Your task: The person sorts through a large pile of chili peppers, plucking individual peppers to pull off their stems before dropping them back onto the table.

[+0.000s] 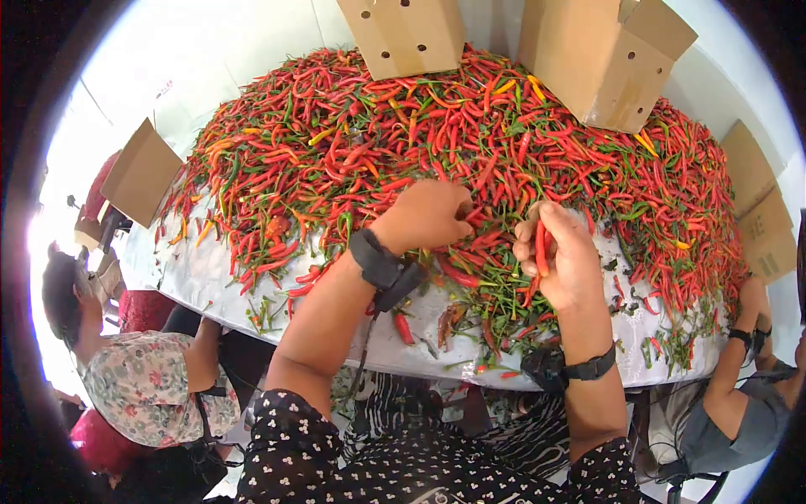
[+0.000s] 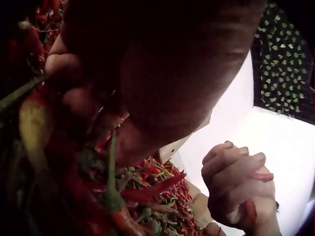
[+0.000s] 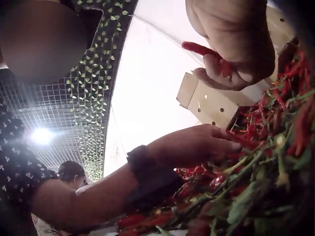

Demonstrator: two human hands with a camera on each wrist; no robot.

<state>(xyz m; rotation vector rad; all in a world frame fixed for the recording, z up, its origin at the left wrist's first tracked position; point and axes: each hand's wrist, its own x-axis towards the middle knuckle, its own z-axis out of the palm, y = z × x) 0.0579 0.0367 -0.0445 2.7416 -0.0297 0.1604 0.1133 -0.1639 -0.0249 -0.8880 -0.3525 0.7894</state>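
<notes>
Red chili peppers (image 1: 336, 160) with green stems lie heaped across the table. My right hand (image 1: 567, 256), raised over the near side of the heap, holds a red chili (image 1: 541, 244) in its curled fingers. In the left wrist view, red ends of chili stick out of the right hand (image 2: 241, 184) in two places. My left hand (image 1: 428, 217) reaches palm down to the heap, thumb and forefinger bent and apart. Chilies lie right at its fingertips in the right wrist view. Below the hands is a patch of green stems and chilies (image 1: 504, 307).
Cardboard boxes with round holes stand at the back, one in the middle (image 1: 411, 38) and one to the right (image 1: 600, 63). Cardboard flaps (image 1: 143, 172) edge the left. A person in a flowered top (image 1: 147, 382) sits left; another person's arms (image 1: 739, 370) are at right.
</notes>
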